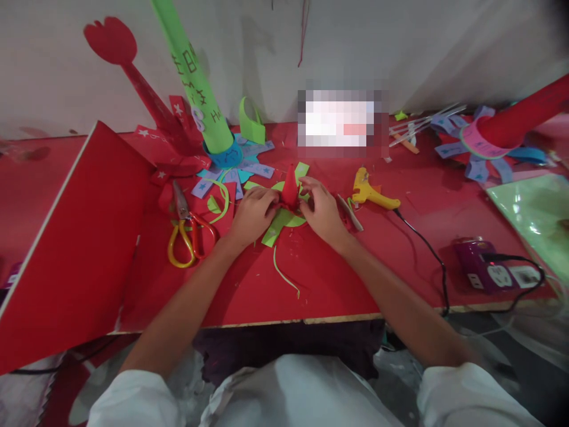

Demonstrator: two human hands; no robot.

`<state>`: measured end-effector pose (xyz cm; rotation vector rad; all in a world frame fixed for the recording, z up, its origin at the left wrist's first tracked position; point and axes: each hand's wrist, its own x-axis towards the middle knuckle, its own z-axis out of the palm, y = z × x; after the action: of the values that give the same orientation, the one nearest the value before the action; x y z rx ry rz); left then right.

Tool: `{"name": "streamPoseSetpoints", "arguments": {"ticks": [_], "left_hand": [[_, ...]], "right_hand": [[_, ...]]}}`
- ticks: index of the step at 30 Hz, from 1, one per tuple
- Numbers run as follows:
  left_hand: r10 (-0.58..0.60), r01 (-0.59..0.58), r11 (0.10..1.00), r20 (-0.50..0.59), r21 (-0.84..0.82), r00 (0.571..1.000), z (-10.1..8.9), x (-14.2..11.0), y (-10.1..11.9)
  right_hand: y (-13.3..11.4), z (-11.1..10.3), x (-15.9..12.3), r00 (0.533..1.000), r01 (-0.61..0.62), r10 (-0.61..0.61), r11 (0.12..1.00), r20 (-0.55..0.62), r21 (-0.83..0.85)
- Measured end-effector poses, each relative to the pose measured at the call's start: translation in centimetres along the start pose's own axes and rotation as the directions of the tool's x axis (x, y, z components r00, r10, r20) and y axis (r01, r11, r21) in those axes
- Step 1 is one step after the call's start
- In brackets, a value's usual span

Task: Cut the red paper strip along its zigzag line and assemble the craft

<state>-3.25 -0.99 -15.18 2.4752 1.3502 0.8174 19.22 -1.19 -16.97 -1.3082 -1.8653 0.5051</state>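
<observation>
Two bare hands meet at the middle of the red bench (338, 279), one on each side of a small red paper cone (290, 187) that stands upright on a green paper piece (281, 222). The left hand (252, 214) has its fingers curled in against the cone's left base; the right hand (320, 210) does the same from the right. Both hands are nearly closed, pressing at the cone's foot, though whether they pinch the cone itself or only the green paper under it cannot be told, since the fingertips hide the joint.

A yellow glue gun (370, 193) lies just to the right of the right hand, its black cord (427, 249) running toward a purple power strip (489, 271) near the bench edge. If that gun is hot, a wrist sliding right could brush its nozzle, and any wet glue at the cone's base could burn or stick to the fingertips. Uneven pressure from the two sides could also crush or tip the thin cone. Scissors with yellow and red handles (186, 234) lie open-bladed near the left forearm, close enough to be knocked.

A tall green paper tube (195, 83) rises behind, its top cut off by the frame, and a red tube (524, 118) at the far right is likewise cut off. One patch on the far side of the bench is blurred out. The large red board (75, 249) at the left hides whatever lies beneath it.
</observation>
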Motion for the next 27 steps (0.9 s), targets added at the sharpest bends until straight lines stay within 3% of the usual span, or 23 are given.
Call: {"name": "streamPoseSetpoints", "arguments": {"ticks": [14, 24, 27], "left_hand": [[-0.066, 0.067, 0.997, -0.027, 0.029, 0.997, 0.3, -0.2, -0.4], [0.046, -0.046, 0.999, -0.003, 0.000, 0.999, 0.0, -0.5, 1.9], [-0.016, 0.013, 0.998, -0.036, -0.069, 0.999, -0.6, -0.6, 1.9]], "right_hand": [[-1.3, -0.1, -0.6, 0.997, 0.064, -0.067, 0.996, 0.041, 0.068], [-1.3, -0.2, -0.6, 0.998, 0.049, -0.049, 0.999, 0.039, 0.011], [-1.9, -1.1, -0.6, 0.997, 0.065, -0.065, 0.998, 0.047, 0.012]]}}
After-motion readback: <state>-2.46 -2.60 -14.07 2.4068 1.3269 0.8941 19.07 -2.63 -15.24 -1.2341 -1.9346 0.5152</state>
